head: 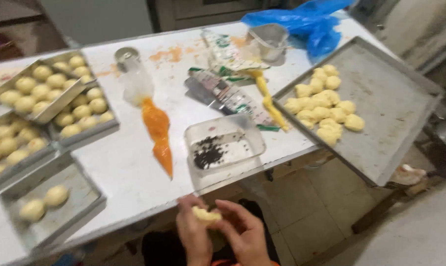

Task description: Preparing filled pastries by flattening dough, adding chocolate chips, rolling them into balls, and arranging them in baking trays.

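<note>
In the head view, the left hand (193,231) and right hand (242,234) together pinch a small pale yellow dough piece (206,215) below the white table's (129,172) edge, while shaped balls fill several metal pans (60,143), the nearest grey pan (87,209) holds two, and unshaped lumps (324,106) wait on the large tray (395,98).

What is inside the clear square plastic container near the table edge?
The clear square plastic container holds a heap of small dark bits, spread over its left part. The blur hides what they are.

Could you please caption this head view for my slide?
Both hands shape a dough piece below a table with bun trays and an orange piping bag.
</note>
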